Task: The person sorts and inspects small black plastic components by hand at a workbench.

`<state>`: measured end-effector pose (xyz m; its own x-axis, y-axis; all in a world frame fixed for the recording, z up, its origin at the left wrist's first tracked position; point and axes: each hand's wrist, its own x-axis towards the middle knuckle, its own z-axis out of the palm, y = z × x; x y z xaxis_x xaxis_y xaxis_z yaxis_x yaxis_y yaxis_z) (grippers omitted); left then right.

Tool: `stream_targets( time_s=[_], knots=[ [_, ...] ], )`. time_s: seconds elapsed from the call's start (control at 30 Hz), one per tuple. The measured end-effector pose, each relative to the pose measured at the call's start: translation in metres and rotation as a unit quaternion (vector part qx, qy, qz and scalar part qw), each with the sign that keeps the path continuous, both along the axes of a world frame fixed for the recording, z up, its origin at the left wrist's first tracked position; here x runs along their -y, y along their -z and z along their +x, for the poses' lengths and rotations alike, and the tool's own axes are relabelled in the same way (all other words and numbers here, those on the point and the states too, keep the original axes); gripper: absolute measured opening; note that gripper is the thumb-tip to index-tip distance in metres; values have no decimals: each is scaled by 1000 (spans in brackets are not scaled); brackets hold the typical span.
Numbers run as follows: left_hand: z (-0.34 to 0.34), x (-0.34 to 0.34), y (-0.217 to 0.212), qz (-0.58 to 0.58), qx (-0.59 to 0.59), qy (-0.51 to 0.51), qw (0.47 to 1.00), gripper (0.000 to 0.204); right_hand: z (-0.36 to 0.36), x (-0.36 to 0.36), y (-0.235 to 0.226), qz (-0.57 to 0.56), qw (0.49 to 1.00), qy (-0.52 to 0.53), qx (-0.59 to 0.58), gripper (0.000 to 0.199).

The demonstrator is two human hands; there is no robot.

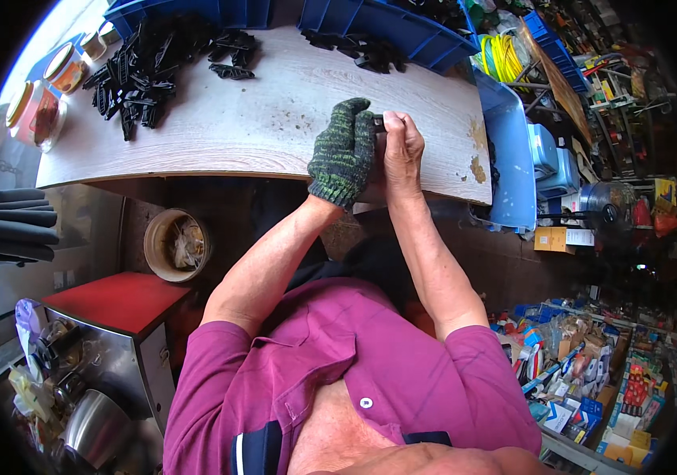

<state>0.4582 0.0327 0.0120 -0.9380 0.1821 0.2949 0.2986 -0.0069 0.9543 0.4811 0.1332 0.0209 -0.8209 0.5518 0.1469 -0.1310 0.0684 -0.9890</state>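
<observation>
we see the gloved left hand (344, 152) and bare right hand (402, 150) both closed on a small black part (377, 121), frame center-top above the table (275, 119); its long axis we cannot tell, mostly hidden.

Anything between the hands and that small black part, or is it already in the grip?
Nothing visible stands between them. The gloved left hand and bare right hand both close on the small black part above the wooden table.

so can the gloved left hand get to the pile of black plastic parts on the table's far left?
Probably yes: bare tabletop lies between the left hand and the pile; it would first have to release the small black part.
</observation>
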Motion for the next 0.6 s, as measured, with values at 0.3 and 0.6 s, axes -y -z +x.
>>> stream_targets(
  time_s=[0.3, 0.6],
  knots=[
    [-10, 7, 6, 30, -27, 24, 999, 26, 10, -8, 8, -53, 996, -70, -29, 20],
    [-13, 14, 9, 63, 3, 94, 994, 23, 16, 2, 0, -126, 983, -106, -76, 28]
  ],
)
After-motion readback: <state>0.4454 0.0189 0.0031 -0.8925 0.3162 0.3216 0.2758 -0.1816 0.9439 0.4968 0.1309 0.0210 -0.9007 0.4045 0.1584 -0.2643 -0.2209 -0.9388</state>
